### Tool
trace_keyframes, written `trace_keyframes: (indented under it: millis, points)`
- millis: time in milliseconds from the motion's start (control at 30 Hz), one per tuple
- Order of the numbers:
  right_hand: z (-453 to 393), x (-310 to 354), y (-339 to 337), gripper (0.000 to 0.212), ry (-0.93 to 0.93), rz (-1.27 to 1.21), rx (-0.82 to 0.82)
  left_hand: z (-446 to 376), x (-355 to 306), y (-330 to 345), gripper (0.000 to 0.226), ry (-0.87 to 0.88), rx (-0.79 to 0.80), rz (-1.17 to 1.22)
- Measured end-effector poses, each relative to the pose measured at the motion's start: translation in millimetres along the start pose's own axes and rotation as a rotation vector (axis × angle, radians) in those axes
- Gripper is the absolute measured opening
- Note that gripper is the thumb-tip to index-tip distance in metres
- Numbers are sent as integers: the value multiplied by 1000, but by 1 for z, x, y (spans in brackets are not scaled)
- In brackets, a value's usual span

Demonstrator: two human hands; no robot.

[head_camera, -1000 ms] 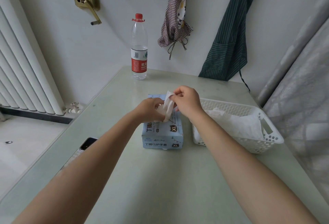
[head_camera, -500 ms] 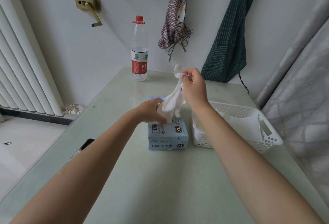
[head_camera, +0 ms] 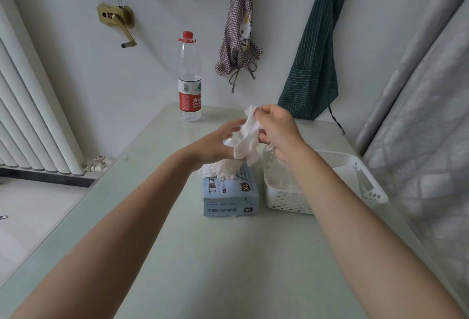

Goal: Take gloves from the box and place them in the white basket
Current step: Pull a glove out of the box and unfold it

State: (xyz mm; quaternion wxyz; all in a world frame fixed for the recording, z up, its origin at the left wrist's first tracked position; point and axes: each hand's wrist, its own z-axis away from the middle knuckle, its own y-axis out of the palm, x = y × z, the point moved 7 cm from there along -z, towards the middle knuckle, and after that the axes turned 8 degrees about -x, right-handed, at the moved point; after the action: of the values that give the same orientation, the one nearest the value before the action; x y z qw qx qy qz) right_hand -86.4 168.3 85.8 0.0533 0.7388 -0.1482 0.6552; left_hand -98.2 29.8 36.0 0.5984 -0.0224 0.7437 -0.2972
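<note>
A light blue glove box [head_camera: 230, 198] marked XL stands mid-table, with crumpled white gloves [head_camera: 220, 169] bulging from its top opening. My right hand [head_camera: 278, 126] pinches a white glove [head_camera: 247, 138] by its upper end and holds it above the box. My left hand [head_camera: 215, 145] is beside the hanging glove, fingers spread and touching it, above the gloves at the opening. The white perforated basket [head_camera: 365, 181] sits right of the box, with white gloves inside, partly hidden by my right forearm.
A clear water bottle [head_camera: 189, 77] with a red label stands at the table's far edge. Aprons [head_camera: 314, 60] hang on the wall behind. A radiator [head_camera: 30, 105] is at the left, a patterned grey surface [head_camera: 426, 141] at the right.
My right hand has drawn a glove up out of the box, then come down a little and toward the basket. My left hand has lifted off the box and spread beside the glove.
</note>
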Motion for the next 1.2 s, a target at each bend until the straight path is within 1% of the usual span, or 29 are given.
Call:
trace_keyframes:
  millis: [67,100,133,167,267,333,467,533,600,700,733,800,833,867,900,933,967,1000,1033,1067,1100,1133,1200]
  points:
    - [3,-1,1,22,29,-30,54,1,-11,3,48,40,-41,3]
    - [3,-1,-1,25,34,-31,64,1,-12,2,33,20,-92,7]
    - [3,-1,-5,28,35,-23,55,0,-11,-1,27,-9,-137,21]
    - [2,-1,-13,30,30,-11,23,-1,-9,-1,25,-30,-160,42]
    - [-4,0,-39,23,3,-2,-100,-1,-5,-5,16,-63,-175,100]
    - [-6,1,-55,23,-29,12,-173,-2,-6,-7,14,-83,-208,145]
    - [-9,0,-76,27,-74,92,-265,-5,-15,-9,20,-109,-319,292]
    - [-8,-3,-81,26,-66,155,-262,-6,-16,-12,22,-148,-375,378]
    - [-9,-8,-84,25,-44,221,-239,-6,-16,-12,27,-187,-369,425]
    - [-11,-15,-83,19,-30,333,-205,-4,-12,-12,41,-255,-364,466]
    - [-10,-16,-81,18,-41,394,-202,-3,-11,-12,41,-285,-386,481]
    - [-8,-10,-75,20,-108,503,-201,-1,-10,-12,31,-326,-418,489]
    - [-4,-3,-70,20,-163,512,-191,-1,-12,-12,27,-334,-425,495]
    - [1,7,-63,18,-224,484,-158,0,-14,-11,26,-336,-428,515]
    - [6,16,-54,17,-273,432,-92,0,-16,-10,29,-333,-422,546]
    - [13,23,-42,18,-297,379,9,-1,-19,-9,31,-320,-406,568]
    - [21,29,-30,24,-303,358,126,-2,-22,-8,32,-301,-381,566]
    - [29,33,-19,33,-307,400,230,-2,-25,-7,32,-287,-362,553]
    - [35,35,-10,44,-326,498,307,-2,-28,-7,31,-281,-358,546]
    - [39,35,-4,53,-366,627,345,0,-30,-7,28,-289,-364,552]
    - [41,35,0,57,-424,763,349,2,-32,-7,25,-300,-363,576]
    - [41,35,3,56,-487,881,327,4,-34,-6,22,-310,-338,609]
    - [42,34,7,43,-583,1014,277,9,-38,0,26,-317,-246,662]
